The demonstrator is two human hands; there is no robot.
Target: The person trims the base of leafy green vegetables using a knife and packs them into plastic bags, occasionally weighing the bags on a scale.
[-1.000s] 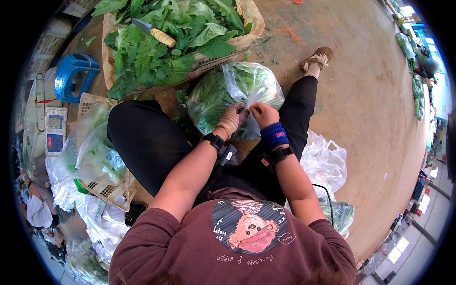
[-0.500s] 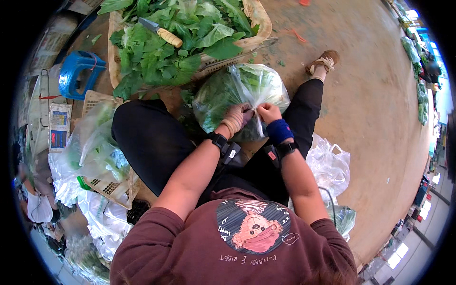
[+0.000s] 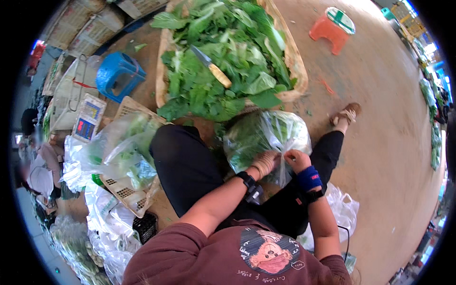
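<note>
A clear plastic bag [image 3: 247, 137] full of leafy greens sits on the floor between my legs, its top gathered into a twisted neck. My left hand [image 3: 267, 164], in a pale glove, is closed on the left side of that neck. My bare right hand [image 3: 297, 160] pinches the plastic from the right, fingertips close to the left hand's. Just what the fingertips grip is too small to make out beyond the bag's plastic.
Beyond the bag stands a crate [image 3: 295, 66] heaped with loose leaves, a wooden-handled knife [image 3: 219, 75] lying on top. A blue stool [image 3: 110, 78], a bag of greens [image 3: 137, 156] and white plastic bags [image 3: 107, 209] are leftward. An orange stool [image 3: 327, 32] stands far right.
The whole view has shifted, so things appear further right and lower, and the orange stool now shows. Both hands stay at the bag's neck, with the right fingers slightly changed in pose.
</note>
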